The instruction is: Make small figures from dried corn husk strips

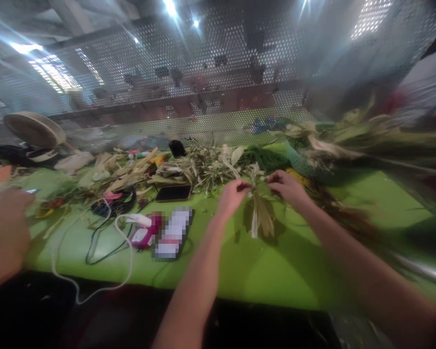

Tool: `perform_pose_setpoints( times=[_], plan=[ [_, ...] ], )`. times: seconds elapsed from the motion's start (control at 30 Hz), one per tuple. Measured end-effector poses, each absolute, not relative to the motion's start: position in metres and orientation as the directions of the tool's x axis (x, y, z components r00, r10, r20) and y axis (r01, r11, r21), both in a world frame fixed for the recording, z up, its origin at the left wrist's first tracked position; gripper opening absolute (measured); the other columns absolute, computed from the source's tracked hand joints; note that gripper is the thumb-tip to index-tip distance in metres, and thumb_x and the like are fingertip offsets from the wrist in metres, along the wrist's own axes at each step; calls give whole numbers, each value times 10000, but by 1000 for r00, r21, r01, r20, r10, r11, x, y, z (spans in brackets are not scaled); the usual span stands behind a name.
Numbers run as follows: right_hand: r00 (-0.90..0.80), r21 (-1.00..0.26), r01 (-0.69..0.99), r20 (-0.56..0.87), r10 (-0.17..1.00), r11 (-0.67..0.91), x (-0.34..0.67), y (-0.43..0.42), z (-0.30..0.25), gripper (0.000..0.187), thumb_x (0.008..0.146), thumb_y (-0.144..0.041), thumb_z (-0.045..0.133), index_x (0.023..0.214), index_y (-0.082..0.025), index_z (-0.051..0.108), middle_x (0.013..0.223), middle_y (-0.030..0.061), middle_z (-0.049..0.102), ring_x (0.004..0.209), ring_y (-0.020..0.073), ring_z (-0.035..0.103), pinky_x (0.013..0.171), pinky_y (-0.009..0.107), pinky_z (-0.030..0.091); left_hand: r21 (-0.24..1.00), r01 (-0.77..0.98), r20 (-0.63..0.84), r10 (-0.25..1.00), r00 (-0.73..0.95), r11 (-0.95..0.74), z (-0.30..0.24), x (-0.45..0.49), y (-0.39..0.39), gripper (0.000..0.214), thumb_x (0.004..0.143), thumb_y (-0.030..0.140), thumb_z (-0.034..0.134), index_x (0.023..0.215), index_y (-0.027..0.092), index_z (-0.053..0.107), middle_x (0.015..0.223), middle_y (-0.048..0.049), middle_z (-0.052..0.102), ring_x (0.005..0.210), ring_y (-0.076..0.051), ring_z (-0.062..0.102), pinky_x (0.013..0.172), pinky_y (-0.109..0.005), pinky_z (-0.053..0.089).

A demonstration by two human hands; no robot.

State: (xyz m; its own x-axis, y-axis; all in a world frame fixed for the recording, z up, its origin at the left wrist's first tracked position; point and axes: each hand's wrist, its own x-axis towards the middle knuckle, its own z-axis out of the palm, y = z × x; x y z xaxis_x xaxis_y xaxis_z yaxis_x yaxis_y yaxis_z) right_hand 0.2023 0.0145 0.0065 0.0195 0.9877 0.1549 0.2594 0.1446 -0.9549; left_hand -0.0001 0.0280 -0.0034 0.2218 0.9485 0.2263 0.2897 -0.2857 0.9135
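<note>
Between my hands, above the green table, is a small bundle of dried corn husks (pixel 262 218). It narrows near the top and flares into pale strips below, with a shadow behind it. My left hand (pixel 235 194) is closed, thumb and fingertips pinching at the bundle's narrow upper part. On the other side, my right hand (pixel 285 186) is also closed in a pinch, slightly apart from the bundle. Whatever is between the right fingertips is too small to make out.
A heap of dried husks (pixel 203 165) spreads behind my hands. A teal basket (pixel 301 157) stands at right. Left of me lie a dark phone (pixel 173 193), a lit phone (pixel 173 233), a purple charger block (pixel 145 232) and a white cable (pixel 131 261). Another person's hand (pixel 9 213) is at far left.
</note>
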Motion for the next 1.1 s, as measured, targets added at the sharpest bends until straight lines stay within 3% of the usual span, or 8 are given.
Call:
perform_pose_setpoints(
  times=[0.13, 0.27, 0.63, 0.73, 0.8, 0.9, 1.0, 1.1],
  plan=[
    [-74, -699, 646, 343, 936, 307, 214, 15, 8, 200, 788, -260, 611, 949, -223, 725, 811, 29, 703, 693, 176, 608, 663, 305, 461, 872, 385, 239, 950, 203, -302, -2, -3, 29, 106, 756, 134, 661, 776, 209, 733, 800, -37, 694, 755, -182, 595, 815, -309, 441],
    [-170, -499, 777, 422, 891, 384, 220, 14, 7, 181, 849, -242, 572, 863, -227, 752, 900, 61, 707, 830, 209, 622, 761, 324, 450, 818, 463, 274, 939, 206, -340, 0, -6, 29, 110, 773, 131, 636, 735, 209, 704, 790, -43, 664, 755, -193, 570, 817, -309, 428],
    [-104, -420, 850, 457, 883, 317, 225, 23, -3, 148, 845, -230, 555, 796, -213, 694, 871, 67, 674, 806, 211, 586, 710, 321, 403, 826, 465, 305, 946, 105, -318, 4, -10, 28, 121, 781, 115, 601, 697, 198, 627, 789, -55, 628, 793, -203, 568, 846, -317, 430],
    [-64, -465, 834, 452, 890, 296, 225, 25, -7, 140, 823, -242, 569, 763, -214, 692, 847, 61, 680, 779, 206, 586, 709, 323, 417, 906, 353, 208, 972, 113, -235, 2, -8, 31, 76, 786, 147, 611, 726, 193, 617, 772, -37, 641, 806, -192, 600, 858, -327, 451],
    [-38, -568, 774, 401, 915, 281, 224, 27, -10, 123, 803, -260, 586, 757, -216, 692, 814, 46, 691, 746, 197, 593, 693, 317, 432, 983, 156, 74, 986, 150, -97, 0, -5, 32, 42, 808, 184, 599, 766, 184, 593, 777, -31, 661, 798, -175, 628, 825, -321, 477],
    [-25, -755, 606, 294, 956, 248, 220, 29, -13, 115, 774, -281, 602, 779, -207, 690, 747, 24, 693, 656, 169, 592, 625, 292, 451, 986, -125, -84, 977, 195, 110, -1, 1, 31, 64, 816, 217, 596, 811, 169, 554, 817, -39, 678, 785, -154, 656, 763, -302, 504],
    [-26, -901, 398, 179, 983, 175, 213, 28, -12, 163, 756, -313, 623, 845, -188, 678, 768, 18, 693, 550, 125, 568, 564, 270, 461, 960, -224, -119, 968, 221, 169, -2, 5, 27, 114, 794, 240, 632, 822, 163, 552, 817, -32, 667, 757, -137, 651, 731, -291, 519],
    [-78, -963, 244, 99, 992, 115, 204, 21, -6, 236, 758, -343, 650, 926, -178, 664, 842, 28, 698, 544, 100, 579, 573, 260, 490, 958, -236, -103, 965, 243, 162, -4, 9, 24, 154, 773, 255, 669, 831, 155, 567, 807, -25, 658, 742, -130, 641, 724, -289, 524]
  ],
)
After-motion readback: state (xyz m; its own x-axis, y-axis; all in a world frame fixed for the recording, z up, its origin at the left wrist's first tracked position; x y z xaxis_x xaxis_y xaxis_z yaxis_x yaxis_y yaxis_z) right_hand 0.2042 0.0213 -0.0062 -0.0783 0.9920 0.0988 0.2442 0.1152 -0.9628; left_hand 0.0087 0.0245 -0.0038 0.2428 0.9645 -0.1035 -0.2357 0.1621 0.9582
